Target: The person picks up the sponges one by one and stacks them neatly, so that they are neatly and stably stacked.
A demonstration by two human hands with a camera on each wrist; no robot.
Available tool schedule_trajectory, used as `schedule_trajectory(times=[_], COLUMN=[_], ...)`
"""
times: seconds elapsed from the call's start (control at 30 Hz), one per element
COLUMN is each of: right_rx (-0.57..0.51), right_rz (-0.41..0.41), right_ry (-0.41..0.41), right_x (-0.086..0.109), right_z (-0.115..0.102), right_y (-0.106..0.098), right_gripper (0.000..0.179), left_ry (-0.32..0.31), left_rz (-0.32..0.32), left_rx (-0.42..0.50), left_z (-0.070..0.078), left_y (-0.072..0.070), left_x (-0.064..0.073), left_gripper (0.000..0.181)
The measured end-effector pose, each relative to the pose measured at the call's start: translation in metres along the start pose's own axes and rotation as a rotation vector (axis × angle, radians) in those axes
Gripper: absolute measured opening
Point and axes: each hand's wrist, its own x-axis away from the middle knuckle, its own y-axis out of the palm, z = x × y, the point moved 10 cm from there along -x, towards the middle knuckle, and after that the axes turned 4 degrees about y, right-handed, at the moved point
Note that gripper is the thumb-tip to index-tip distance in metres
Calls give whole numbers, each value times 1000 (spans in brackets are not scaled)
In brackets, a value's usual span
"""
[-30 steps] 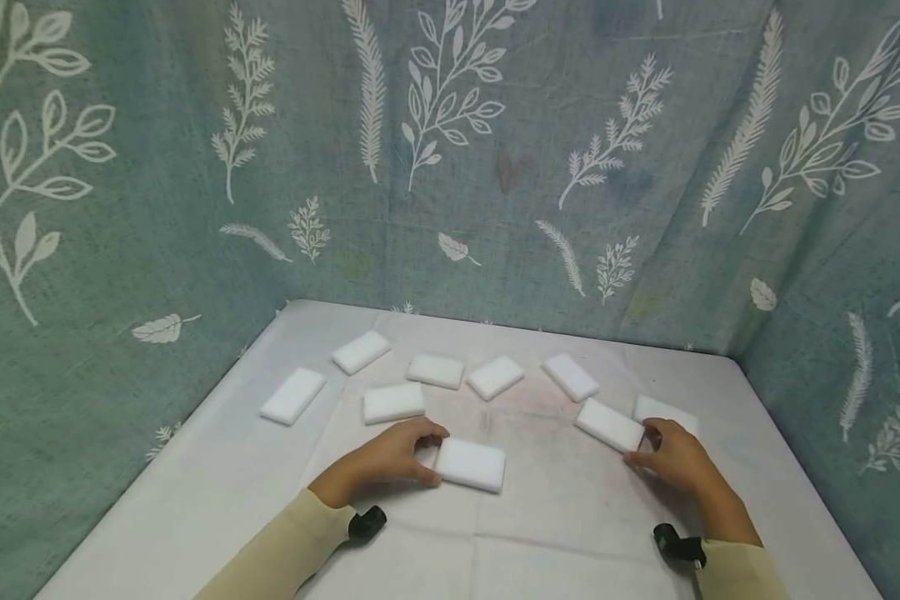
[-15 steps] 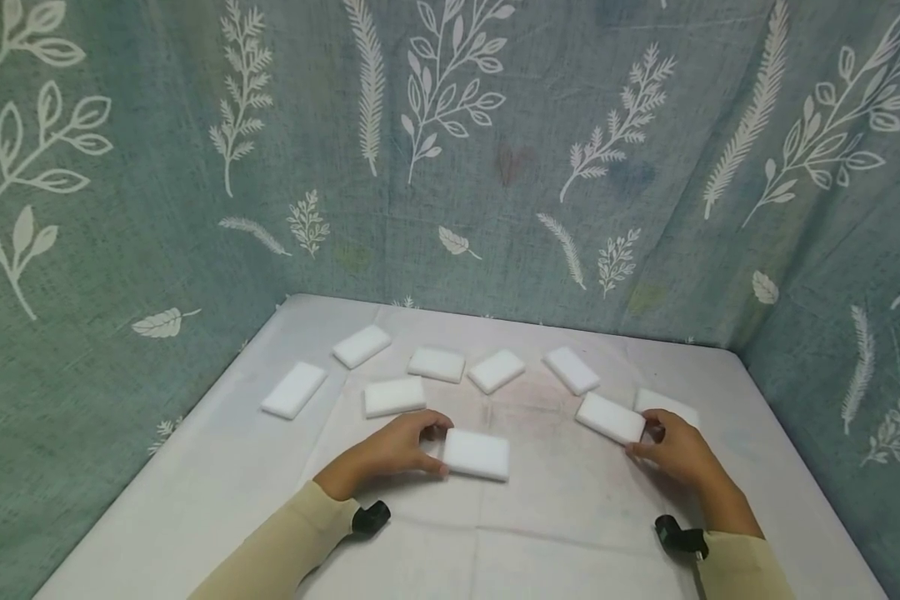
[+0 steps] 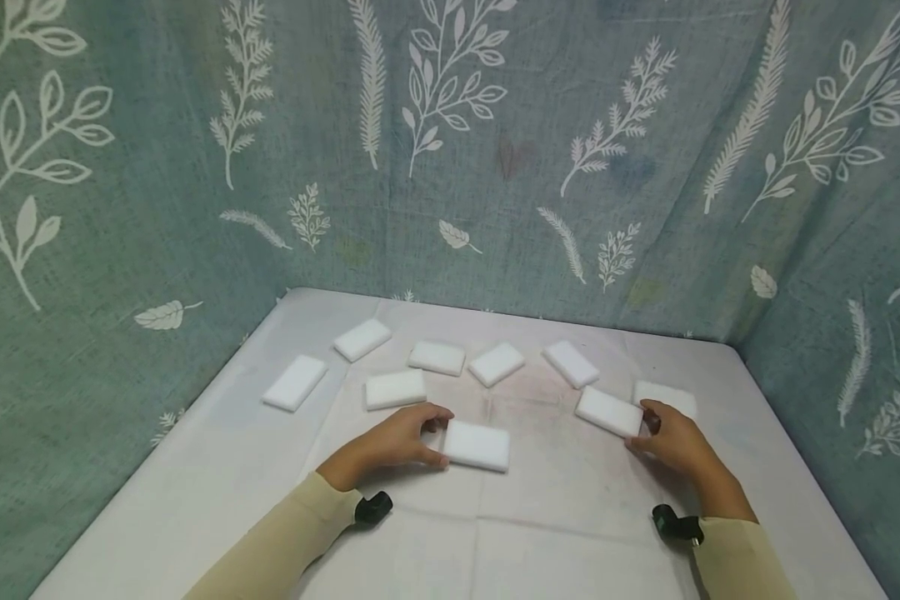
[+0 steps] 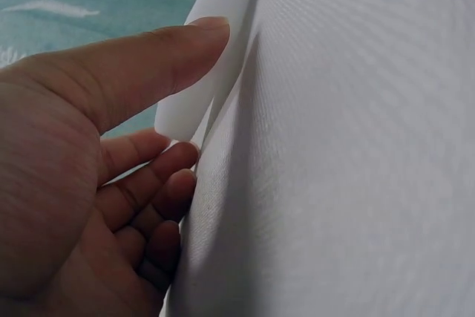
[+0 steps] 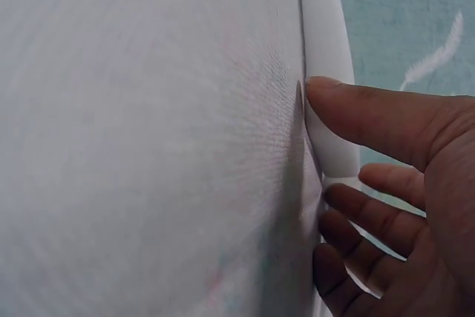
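White, rounded rectangular blocks that look like sponges lie on the cloth-covered table. My left hand (image 3: 390, 446) pinches the left end of the nearest sponge (image 3: 477, 446), near the middle of the table. In the left wrist view the thumb (image 4: 185, 53) lies along that sponge's side (image 4: 174, 113), and the other fingers curl beneath. To the right, my right hand (image 3: 675, 443) grips the right end of another sponge (image 3: 607, 411) between thumb and fingers. In the right wrist view its thumb (image 5: 356, 109) presses this sponge's edge (image 5: 326, 35). Both sponges lie flat or nearly so.
Several loose sponges form a rough arc behind the hands, from the far-left sponge (image 3: 295, 382) to one (image 3: 663, 397) partly hidden behind the right hand. Green leaf-patterned fabric (image 3: 495, 242) walls the table (image 3: 540, 542) at the back and sides.
My left hand and its sponge have shifted slightly right and away from me, mostly in the first half second. The right hand stays at its sponge. The head view has tilted a little.
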Motion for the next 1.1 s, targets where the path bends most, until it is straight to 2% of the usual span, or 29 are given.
schedule_trajectory(times=[0.33,0.67,1.1], right_rx=[28,25,-41], right_rz=[8,43,38], right_ry=[-1,-34,-94], right_x=[-1,1,4], right_z=[-1,-7,-21], right_y=[1,-3,3], right_gripper=[83,85,82], left_ry=[4,30,30], left_rz=[-1,23,31], left_rx=[4,4,-17], left_z=[-1,2,1], left_y=[1,2,2], left_x=[3,4,4], left_gripper=[75,76,72])
